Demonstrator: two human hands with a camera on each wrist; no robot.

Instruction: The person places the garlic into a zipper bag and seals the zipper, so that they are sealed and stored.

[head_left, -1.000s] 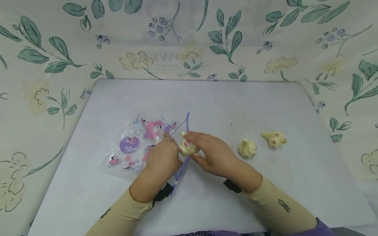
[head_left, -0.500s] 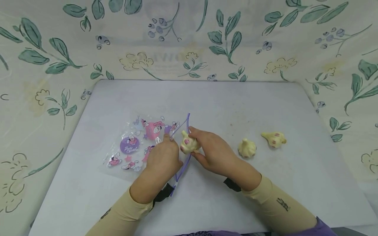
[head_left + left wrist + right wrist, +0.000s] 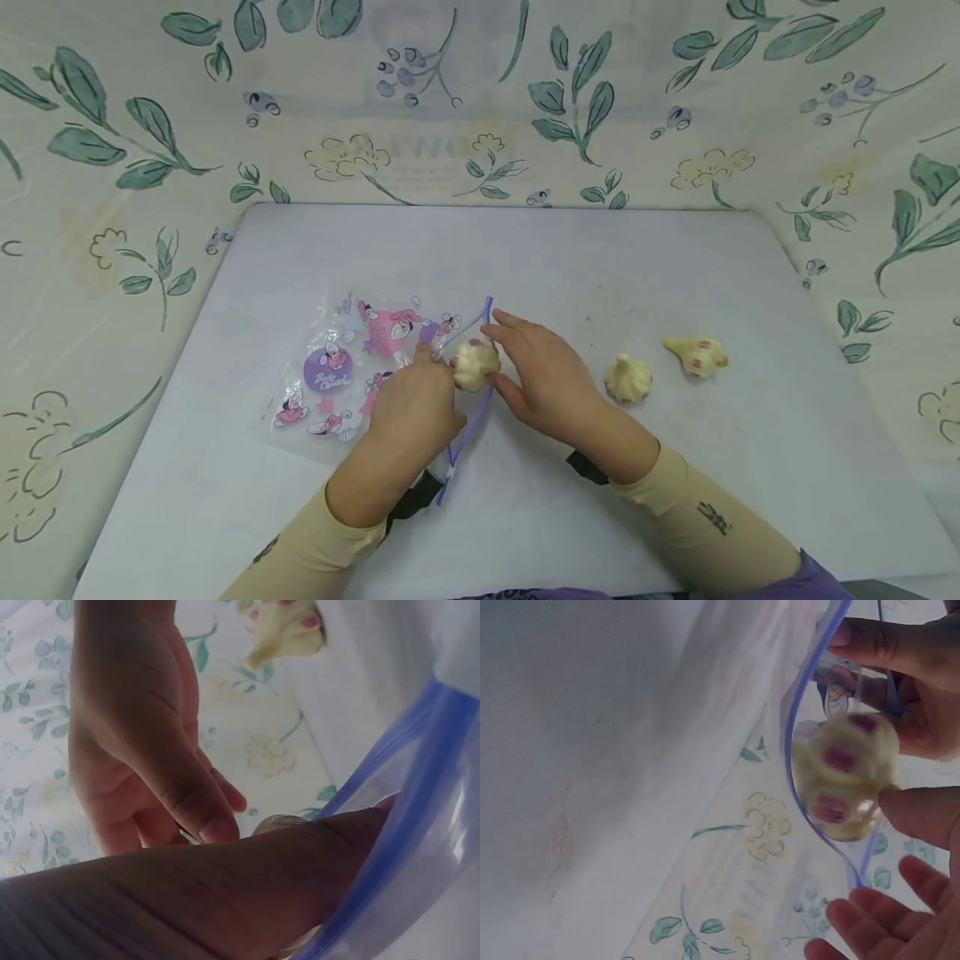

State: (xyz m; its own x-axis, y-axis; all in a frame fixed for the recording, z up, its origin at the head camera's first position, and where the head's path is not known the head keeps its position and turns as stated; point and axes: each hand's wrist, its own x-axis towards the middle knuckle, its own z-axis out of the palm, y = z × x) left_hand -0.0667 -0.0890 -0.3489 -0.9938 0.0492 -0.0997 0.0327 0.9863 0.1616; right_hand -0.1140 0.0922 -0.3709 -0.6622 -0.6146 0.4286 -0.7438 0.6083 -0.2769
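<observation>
A clear zip bag (image 3: 327, 369) with pink and purple cartoon prints lies left of centre, its purple-edged mouth spread apart. My left hand (image 3: 416, 400) holds the bag at the mouth; in the right wrist view its thumb (image 3: 866, 645) stretches to the purple edge. A pale garlic bulb (image 3: 474, 365) with purple-pink spots sits in the mouth, between the hands. My right hand (image 3: 551, 379) is just right of it, fingers spread apart. The right thumb (image 3: 922, 814) touches the bulb, while the other fingers (image 3: 877, 919) stand away from it.
Two more garlic bulbs lie to the right: a rounded one (image 3: 628, 377) and, beyond it, one on its side (image 3: 697, 356). The white table (image 3: 495, 242) meets a leaf-patterned cloth (image 3: 480, 100) at the back and sides.
The garlic bulb has turned, its stem no longer showing, and moved slightly left into the bag's mouth. The right hand's fingers have spread from around it. The purple edge has bowed further right.
</observation>
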